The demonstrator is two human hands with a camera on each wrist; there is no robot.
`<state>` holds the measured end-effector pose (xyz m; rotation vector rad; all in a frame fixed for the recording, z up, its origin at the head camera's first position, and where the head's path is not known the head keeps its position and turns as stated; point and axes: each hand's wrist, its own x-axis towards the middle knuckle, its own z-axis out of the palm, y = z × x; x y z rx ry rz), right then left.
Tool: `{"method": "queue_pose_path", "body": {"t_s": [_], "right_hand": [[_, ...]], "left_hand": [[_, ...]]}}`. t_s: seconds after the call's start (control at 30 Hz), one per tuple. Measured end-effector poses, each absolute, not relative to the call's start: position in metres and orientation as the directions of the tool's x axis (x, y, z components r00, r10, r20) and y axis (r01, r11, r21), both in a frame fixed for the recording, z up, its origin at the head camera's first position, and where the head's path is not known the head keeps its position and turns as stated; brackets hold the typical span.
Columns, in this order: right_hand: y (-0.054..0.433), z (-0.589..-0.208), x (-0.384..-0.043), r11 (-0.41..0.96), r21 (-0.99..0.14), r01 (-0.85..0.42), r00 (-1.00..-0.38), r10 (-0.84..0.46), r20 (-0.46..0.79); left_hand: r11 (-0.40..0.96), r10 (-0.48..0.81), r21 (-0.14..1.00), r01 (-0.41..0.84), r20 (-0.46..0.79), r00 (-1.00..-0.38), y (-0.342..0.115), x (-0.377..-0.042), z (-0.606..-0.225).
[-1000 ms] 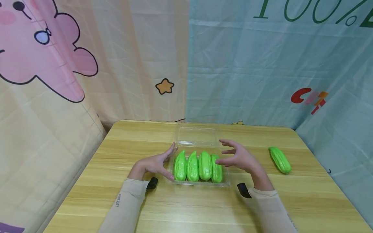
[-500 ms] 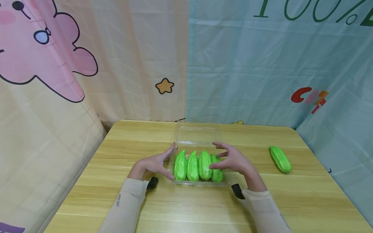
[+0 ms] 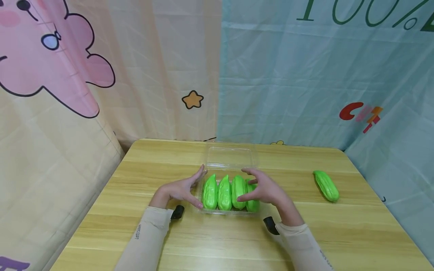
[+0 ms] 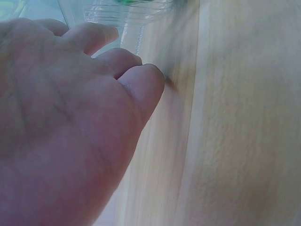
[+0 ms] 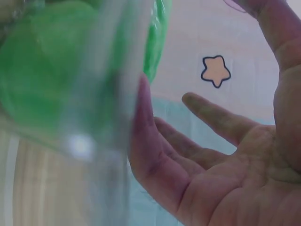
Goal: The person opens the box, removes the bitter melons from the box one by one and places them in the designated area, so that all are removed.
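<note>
A clear plastic clamshell box (image 3: pixel 230 212) lies with its lid (image 3: pixel 229 157) folded back. Inside stand several glossy green bitter melons in a row, among them the leftmost melon (image 3: pixel 210 192) and the rightmost melon (image 3: pixel 252 206). My left hand (image 3: pixel 181 189) spreads thumb and fingers along the box's left side, the thumb at the front corner. In the left wrist view the fingers extend beside the box wall (image 4: pixel 127 14). My right hand (image 3: pixel 266 188) hovers over the right end, fingers apart, partly hiding the two right melons. The right wrist view shows its palm (image 5: pixel 235 183) beside the box wall, holding nothing.
One more green bitter melon (image 3: pixel 326 186) lies alone on the wooden table (image 3: pixel 339 233), towards the right. Behind the table hang printed curtains (image 3: pixel 288 75). A black strap mount (image 3: pixel 271 226) sits at the right wrist.
My right hand has moved left and slightly nearer, over the right melons in the box. My left hand, the box and the lone melon stay in place.
</note>
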<state>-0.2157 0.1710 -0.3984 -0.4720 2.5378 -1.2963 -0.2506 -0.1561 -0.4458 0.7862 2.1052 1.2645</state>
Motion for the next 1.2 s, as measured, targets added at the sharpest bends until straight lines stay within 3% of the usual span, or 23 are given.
{"method": "queue_pose_path", "body": {"t_s": [0.9, 1.2], "right_hand": [[0.134, -0.412, -0.209, 0.778, -0.59, -0.216, -0.957, -0.29, -0.032], [0.135, -0.413, -0.208, 0.753, -0.619, -0.222, -0.957, -0.29, -0.009]], "left_hand": [[0.382, 0.717, 0.902, 0.202, -0.152, -0.681, -0.155, -0.247, -0.441], [0.393, 0.71, 0.9, 0.19, -0.166, -0.685, -0.155, -0.247, -0.441]]}}
